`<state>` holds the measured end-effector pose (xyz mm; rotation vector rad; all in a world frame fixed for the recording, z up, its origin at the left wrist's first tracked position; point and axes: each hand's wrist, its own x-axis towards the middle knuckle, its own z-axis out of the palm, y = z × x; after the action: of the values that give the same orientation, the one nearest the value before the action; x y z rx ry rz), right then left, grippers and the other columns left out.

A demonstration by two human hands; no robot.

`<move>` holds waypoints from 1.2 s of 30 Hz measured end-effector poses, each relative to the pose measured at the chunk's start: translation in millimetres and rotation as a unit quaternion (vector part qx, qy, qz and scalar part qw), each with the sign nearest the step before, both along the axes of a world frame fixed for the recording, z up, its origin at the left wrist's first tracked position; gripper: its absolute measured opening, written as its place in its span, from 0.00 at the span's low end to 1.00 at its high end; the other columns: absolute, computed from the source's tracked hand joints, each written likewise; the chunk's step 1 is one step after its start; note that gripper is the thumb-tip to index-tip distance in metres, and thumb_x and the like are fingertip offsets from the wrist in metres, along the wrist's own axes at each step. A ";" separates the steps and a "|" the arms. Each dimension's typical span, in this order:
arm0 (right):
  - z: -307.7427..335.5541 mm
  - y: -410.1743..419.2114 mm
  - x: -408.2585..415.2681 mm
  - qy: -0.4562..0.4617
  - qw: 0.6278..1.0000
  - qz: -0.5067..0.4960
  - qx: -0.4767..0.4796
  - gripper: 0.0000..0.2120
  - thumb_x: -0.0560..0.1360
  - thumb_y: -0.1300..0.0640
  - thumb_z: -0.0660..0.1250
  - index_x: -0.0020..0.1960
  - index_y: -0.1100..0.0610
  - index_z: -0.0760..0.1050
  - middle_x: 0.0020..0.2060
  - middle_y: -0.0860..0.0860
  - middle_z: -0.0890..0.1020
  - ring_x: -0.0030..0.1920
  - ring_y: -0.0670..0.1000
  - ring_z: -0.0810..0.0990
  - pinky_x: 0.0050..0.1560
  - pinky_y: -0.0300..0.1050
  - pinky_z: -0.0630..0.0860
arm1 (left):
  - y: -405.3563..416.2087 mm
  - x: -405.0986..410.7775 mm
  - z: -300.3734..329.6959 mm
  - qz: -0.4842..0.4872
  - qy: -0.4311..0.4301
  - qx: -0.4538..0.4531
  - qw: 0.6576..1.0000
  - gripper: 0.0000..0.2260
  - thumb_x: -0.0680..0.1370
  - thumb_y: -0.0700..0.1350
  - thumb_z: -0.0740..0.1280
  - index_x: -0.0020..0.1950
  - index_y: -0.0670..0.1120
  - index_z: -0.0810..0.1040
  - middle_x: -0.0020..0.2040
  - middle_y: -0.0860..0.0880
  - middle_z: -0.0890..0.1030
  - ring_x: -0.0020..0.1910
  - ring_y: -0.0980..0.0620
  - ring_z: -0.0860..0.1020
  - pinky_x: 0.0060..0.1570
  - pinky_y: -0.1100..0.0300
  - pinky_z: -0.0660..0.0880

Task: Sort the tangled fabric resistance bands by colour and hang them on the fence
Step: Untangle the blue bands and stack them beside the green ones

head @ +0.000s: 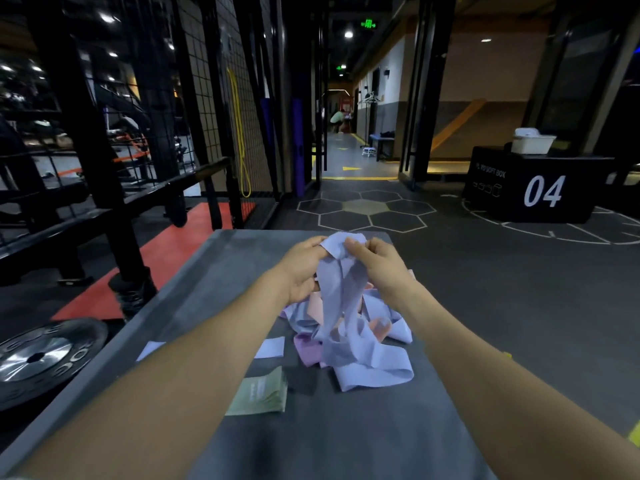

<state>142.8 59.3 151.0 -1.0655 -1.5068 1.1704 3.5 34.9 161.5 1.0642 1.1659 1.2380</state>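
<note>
Now both arms are reaching forward over the grey counter (pixel 214 271), the left hand (pixel 300 268) and right hand (pixel 377 266) pinching a lilac band (pixel 341 289) raised near the far edge, its loops trailing into the tangled pile (pixel 349 344) below.

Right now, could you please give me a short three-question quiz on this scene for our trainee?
1. True or false: both hands grip the same lilac band.
2. Which lies nearest the camera on the grey mat? A) the green folded band B) the pink band C) the peach band
3. What colour is the long loop hanging on the wire fence?

Key: 1 true; the left hand and the right hand pinch its raised top end. 2 A. 3 yellow.
</note>
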 end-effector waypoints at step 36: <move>2.0 -6.3 8.0 0.038 0.998 -0.041 0.010 0.06 0.75 0.62 0.67 0.46 0.66 0.77 0.34 0.55 0.75 0.35 0.50 0.70 0.35 0.43 0.69 | 1.4 12.9 -13.1 0.051 0.002 -0.043 0.998 0.10 0.78 0.35 0.57 0.47 0.48 0.75 0.40 0.44 0.77 0.38 0.46 0.74 0.37 0.57 0.72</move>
<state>150.8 53.0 153.0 -1.0484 -1.3999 1.1233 16.4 36.3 148.4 0.9547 1.2787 1.2534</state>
